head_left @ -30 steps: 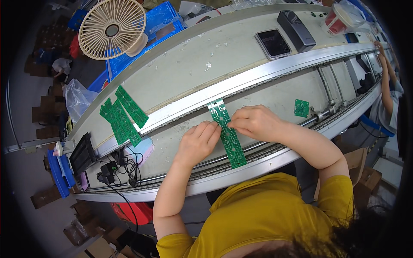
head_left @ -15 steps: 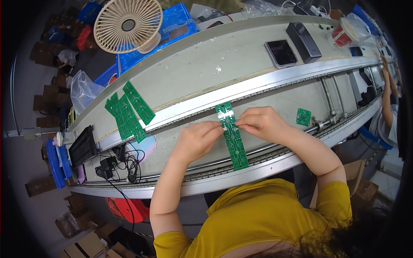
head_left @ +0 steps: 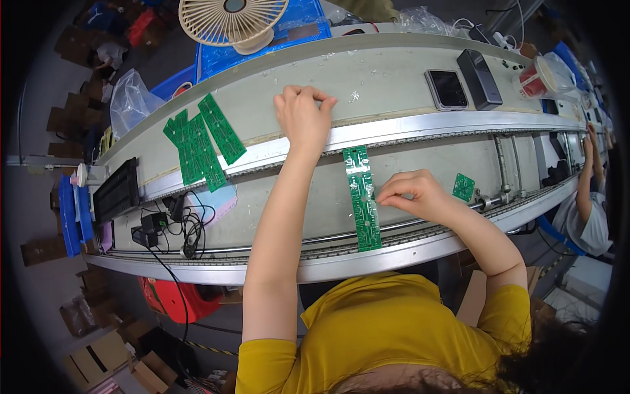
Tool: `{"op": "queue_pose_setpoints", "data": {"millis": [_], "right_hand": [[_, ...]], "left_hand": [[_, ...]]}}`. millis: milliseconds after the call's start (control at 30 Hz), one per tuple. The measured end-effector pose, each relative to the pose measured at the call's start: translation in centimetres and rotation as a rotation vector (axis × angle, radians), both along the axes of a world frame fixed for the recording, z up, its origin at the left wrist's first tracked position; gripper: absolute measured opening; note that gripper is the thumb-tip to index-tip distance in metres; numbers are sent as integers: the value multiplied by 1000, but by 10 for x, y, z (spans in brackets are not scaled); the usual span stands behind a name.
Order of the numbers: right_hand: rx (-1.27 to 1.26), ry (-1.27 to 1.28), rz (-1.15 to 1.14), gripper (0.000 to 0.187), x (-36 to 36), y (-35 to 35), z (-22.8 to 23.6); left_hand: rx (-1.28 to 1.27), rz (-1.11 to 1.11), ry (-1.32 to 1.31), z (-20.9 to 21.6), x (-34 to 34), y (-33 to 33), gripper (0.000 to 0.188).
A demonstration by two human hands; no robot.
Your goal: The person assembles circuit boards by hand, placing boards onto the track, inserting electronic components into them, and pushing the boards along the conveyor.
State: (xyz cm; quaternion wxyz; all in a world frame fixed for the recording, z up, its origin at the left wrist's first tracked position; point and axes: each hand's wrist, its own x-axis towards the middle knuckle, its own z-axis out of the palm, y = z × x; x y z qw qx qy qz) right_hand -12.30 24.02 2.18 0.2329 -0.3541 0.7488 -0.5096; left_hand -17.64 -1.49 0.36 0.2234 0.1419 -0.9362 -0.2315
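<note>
Here's the board (head_left: 363, 205), a long green strip, bridging the gap between the two rails! Its long axis runs from the wearer's side straight out to the far side, almost upright in view, the far end leaning just a touch left of the near end. That far end sits at the far rail (head_left: 420, 124), the near end at the near rail (head_left: 420, 247), and pale shiny patches show toward the far end.

Right beside its right edge, the right hand (head_left: 415, 194)! Thumb and forefinger drawn close together, tips pointing left at the board's middle; whether they touch it, or pinch something tiny, I can't tell.

Over to the left hand (head_left: 304, 117), well apart from the board, reaching across the far rail to the bench (head_left: 387, 72). Fingers bent and bunched, the tips partly hidden, so no telling what, if anything, is in them. Small clear bits (head_left: 354, 96) are scattered on the bench to its right.

Further left, the other boards (head_left: 222, 129) lie fanned and overlapping on the bench and far rail, long axes slanting, far ends to the left. A small board (head_left: 463, 188), squarish and slightly turned, lies right of the right hand. On the bench at right, the phone (head_left: 447, 89) beside a dark box (head_left: 480, 79), then a cup (head_left: 537, 79).
</note>
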Motion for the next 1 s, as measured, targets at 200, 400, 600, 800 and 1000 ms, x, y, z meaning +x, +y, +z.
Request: {"op": "queue_pose_setpoints", "data": {"millis": [200,400,600,800,1000], "right_hand": [[-94,126,95,16,4,0,-16],[-91,143,146,13,4,-1,-18],[-74,178,150,15,4,-2,-20],[-85,192,163,15,1,-2,-21],[-75,204,177,14,1,-3,-21]], "left_hand": [[268,-100,27,4,7,-6,8],[690,-155,140,12,25,-8,5],[593,-191,191,10,43,-13,6],[887,-180,34,19,61,-18,10],[964,-206,-41,18,80,-21,12]]}}
